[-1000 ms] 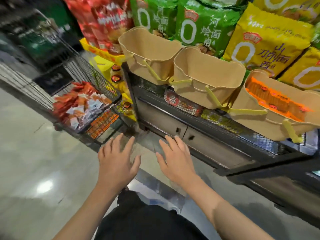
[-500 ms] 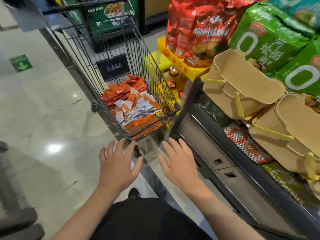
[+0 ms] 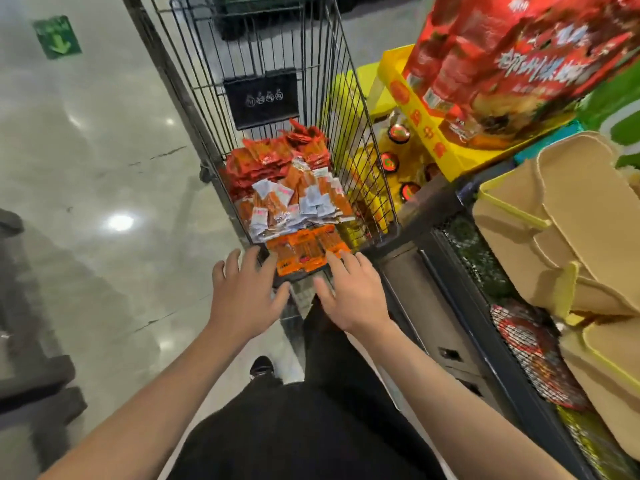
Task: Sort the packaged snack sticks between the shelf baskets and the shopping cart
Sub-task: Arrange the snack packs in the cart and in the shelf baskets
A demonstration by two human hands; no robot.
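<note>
1. Right ahead of both hands, the snack sticks (image 3: 291,199) lie heaped on the floor of the shopping cart (image 3: 263,64): red packs at the far end, clear and white ones in the middle, orange ones (image 3: 304,252) nearest the fingers.
2. Left hand (image 3: 244,294) is held flat with fingers spread, its tips at the cart's near edge, holding nothing.
3. Right hand (image 3: 349,292) is likewise spread and holding nothing; its fingertips reach the orange packs, though whether they touch is unclear.
4. Both hands sit side by side, a small gap between the thumbs.
5. Off to the right of the right hand, tan baskets (image 3: 561,216) stand on the dark shelf (image 3: 485,327), under big red bags (image 3: 512,60).
</note>
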